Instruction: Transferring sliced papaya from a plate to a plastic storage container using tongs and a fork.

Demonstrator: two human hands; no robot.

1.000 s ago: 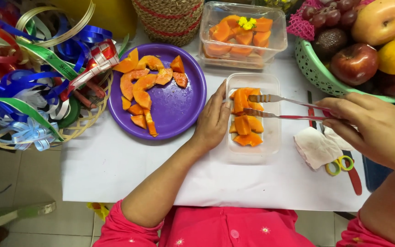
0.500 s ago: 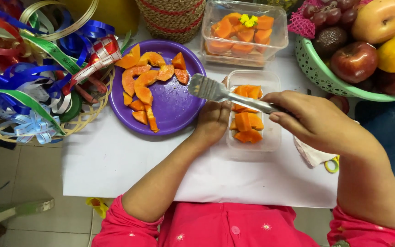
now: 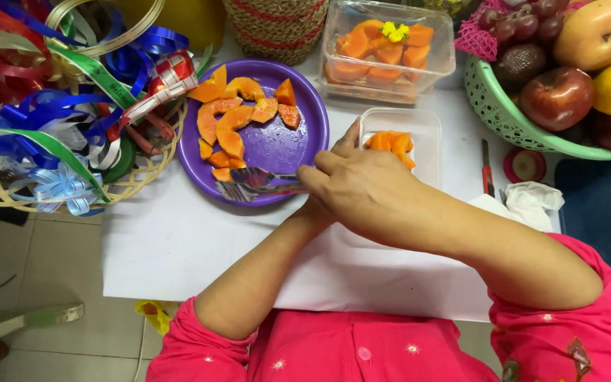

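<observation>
My right hand reaches left across my body, shut on metal serving tongs with a fork end and a spoon end. The tong tips lie over the near edge of a purple plate, beside orange papaya slices. My left hand is mostly hidden under the right one. Only a finger shows, lying against the left side of a small clear plastic tray that holds papaya pieces.
A second clear box of papaya topped with a yellow flower stands behind. A green basket of fruit sits at right, a wicker basket of ribbons at left. A red cutter, a tape roll and a crumpled tissue lie on the white sheet.
My right hand has swung left with the tongs, from above the clear tray to the purple plate's near edge. It now covers my left hand.
</observation>
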